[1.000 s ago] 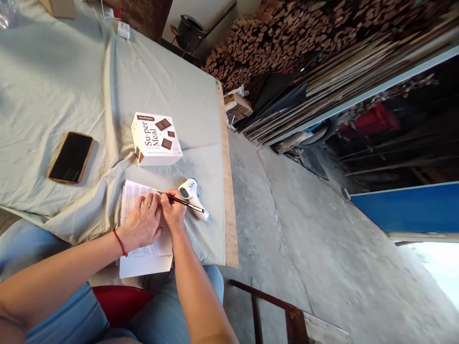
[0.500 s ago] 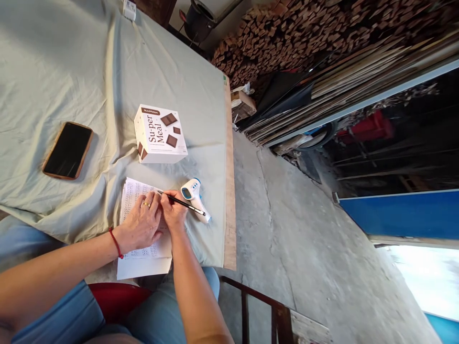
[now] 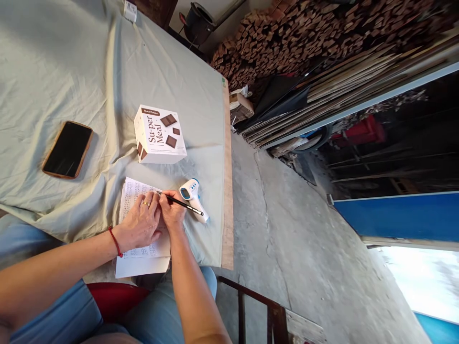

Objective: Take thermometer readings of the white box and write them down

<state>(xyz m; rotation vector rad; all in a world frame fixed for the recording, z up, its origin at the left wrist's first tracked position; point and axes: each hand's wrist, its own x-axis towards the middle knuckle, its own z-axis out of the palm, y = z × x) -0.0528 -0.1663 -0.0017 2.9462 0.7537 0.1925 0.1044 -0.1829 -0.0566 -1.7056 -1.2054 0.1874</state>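
A black pen (image 3: 184, 204) is pinched in my right hand (image 3: 172, 210), its tip near the upper right edge of the written paper (image 3: 143, 267). My left hand (image 3: 141, 222) lies flat across the sheet, fingers stretched out, and covers part of the writing. The two hands touch at the fingers. Just right of my right hand lies a white and blue infrared thermometer (image 3: 193, 197). Beyond the paper stands a white box (image 3: 161, 134) printed "Su-per Meal". Rows of small handwriting show on the paper around my left hand.
A phone (image 3: 68, 149) with a dark screen lies at the left on the pale tablecloth (image 3: 82, 205). The table's wooden edge (image 3: 227, 200) runs along the right. A small white box (image 3: 130, 11) sits at the far end. Stacked firewood (image 3: 272, 43) stands beyond, and a dark frame (image 3: 251, 296) is near my right.
The view has shifted slightly, so the floor and background sit a little further left. Both hands, the pen and the paper keep nearly the same places.
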